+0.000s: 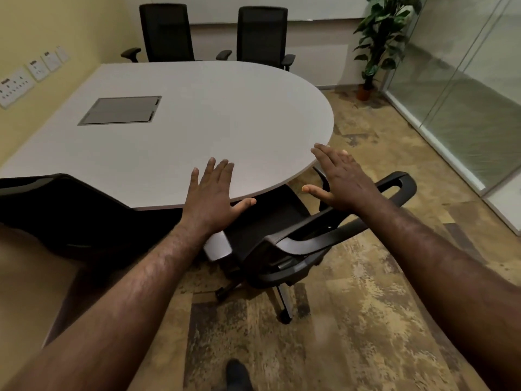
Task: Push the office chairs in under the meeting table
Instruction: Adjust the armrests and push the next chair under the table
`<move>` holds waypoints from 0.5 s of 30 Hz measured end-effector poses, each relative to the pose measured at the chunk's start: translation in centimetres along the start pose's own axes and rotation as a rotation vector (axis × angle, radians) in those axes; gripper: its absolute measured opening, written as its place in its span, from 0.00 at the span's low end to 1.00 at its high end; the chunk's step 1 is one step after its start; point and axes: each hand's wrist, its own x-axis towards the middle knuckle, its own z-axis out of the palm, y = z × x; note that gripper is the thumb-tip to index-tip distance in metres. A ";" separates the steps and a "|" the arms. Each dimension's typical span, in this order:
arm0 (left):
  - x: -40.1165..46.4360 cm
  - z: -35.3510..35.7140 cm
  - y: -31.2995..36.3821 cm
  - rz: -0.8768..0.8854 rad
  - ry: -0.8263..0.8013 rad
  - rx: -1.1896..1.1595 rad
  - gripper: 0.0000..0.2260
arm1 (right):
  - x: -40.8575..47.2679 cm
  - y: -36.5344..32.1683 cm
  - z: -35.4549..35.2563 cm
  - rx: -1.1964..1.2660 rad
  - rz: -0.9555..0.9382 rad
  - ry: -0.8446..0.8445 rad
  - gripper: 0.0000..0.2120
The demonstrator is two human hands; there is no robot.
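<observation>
I see both hands stretched out flat over the near edge of the counter (197, 108), a smooth pale grey top, straight-sided toward the yellow wall and rounded at its far right end. My left hand (214, 193) has its fingers straight and slightly spread, thumb out to the side, holding nothing; whether the palm rests on the counter I cannot tell. My right hand (341, 182) hovers off the counter's curved rim, fingers apart and relaxed, also gripping nothing.

The near chair (282, 241) sits below the hands, tilted at an angle to the counter, its black mesh seat partly tucked under the rim while its curved black plastic back frame and armrest stick out over the floor. A chrome column and dark star base show beneath it. A second chair (70, 210), dark with a smooth curved back, stands just left of it against the counter's near edge.

On the counter's far side two black mesh-backed chairs (166, 32) stand upright, armrests at the rim. A flush grey metal hatch (121, 110) is set into the counter top. White sockets (17, 86) line the wall left of the counter. Beyond the rounded end stands a leafy plant (386, 38) in a terracotta pot, beside frosted glass panels (465, 94). The carpet (352, 320) is mottled brown and tan.
</observation>
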 end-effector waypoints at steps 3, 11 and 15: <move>1.5 1.3 1.1 0.016 -0.016 -0.009 0.43 | -0.1 2.3 0.5 0.004 0.034 -0.020 0.41; 5.5 3.7 3.8 0.066 -0.071 -0.096 0.43 | 0.3 6.7 1.7 0.031 0.098 -0.033 0.41; 5.7 4.5 5.9 0.077 -0.089 -0.096 0.43 | 0.0 8.7 2.8 0.066 0.087 -0.060 0.40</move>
